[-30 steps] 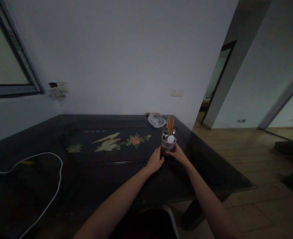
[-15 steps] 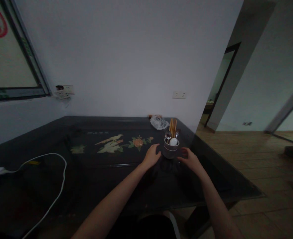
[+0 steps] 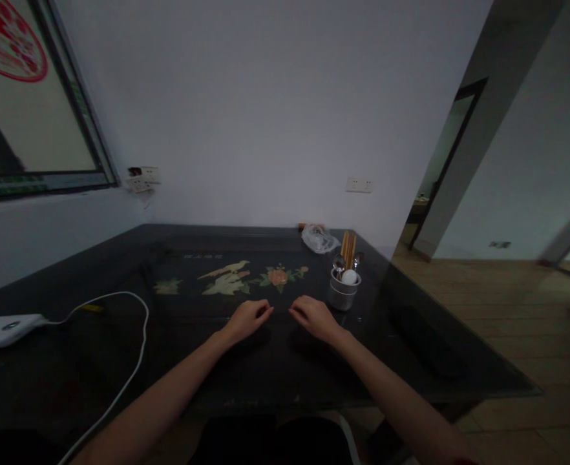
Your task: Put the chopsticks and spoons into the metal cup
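My left hand and my right hand rest side by side on the dark table, fingers loosely curled, holding nothing. To the right of my right hand stands a grey metal holder with wooden chopsticks, spoons and a white round thing inside. Neither hand touches the holder. A painted bird and flower picture lies on the table just beyond my hands.
A crumpled clear plastic bag lies at the table's far edge behind the holder. A white cable runs from a white device at the left. A dark flat object lies at the right. Wood floor and a doorway are further right.
Both hands let go of the holder and moved left to the middle of the table. The view shifted, so the holder now stands to their right.
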A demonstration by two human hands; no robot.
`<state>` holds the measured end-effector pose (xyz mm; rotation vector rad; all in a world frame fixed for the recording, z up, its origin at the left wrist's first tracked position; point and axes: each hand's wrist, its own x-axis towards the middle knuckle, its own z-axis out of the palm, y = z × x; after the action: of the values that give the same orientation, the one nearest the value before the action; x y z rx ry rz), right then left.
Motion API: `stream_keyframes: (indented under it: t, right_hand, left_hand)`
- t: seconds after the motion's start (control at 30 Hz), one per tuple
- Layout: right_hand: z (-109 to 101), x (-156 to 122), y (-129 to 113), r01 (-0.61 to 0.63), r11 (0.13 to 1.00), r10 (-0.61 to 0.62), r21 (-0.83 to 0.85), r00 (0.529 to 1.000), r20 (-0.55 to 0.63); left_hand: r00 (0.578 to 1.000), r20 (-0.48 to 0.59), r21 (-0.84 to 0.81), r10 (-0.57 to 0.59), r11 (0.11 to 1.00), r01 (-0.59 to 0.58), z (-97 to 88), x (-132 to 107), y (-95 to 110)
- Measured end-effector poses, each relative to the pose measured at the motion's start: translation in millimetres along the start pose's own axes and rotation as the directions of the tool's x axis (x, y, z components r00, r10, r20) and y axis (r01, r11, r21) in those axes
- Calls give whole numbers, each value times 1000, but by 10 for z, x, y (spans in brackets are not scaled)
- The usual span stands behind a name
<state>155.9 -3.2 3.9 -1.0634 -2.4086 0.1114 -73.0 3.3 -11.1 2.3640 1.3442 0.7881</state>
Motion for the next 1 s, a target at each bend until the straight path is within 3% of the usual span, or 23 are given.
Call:
stream_keyframes:
  t: [0.13,0.33,0.53,1.0]
  right_hand:
    - [200,-66,89,20,996,-17,-85,999,40]
    - [195,-72,158,41,999,-39,-35,997,62]
    - [244,-59,159,31,1000,-31,5,998,59]
    - [250,-48,148,-104,989,94,107,991,92]
  left_hand:
    - [995,79,26,58,998,-60,16,9,-21]
    - [975,180,21,128,991,-134,72,4,102]
    - [982,135,31,132,990,-137,35,-8,53]
    - [966,204,87,158,980,-179,105,-4,71]
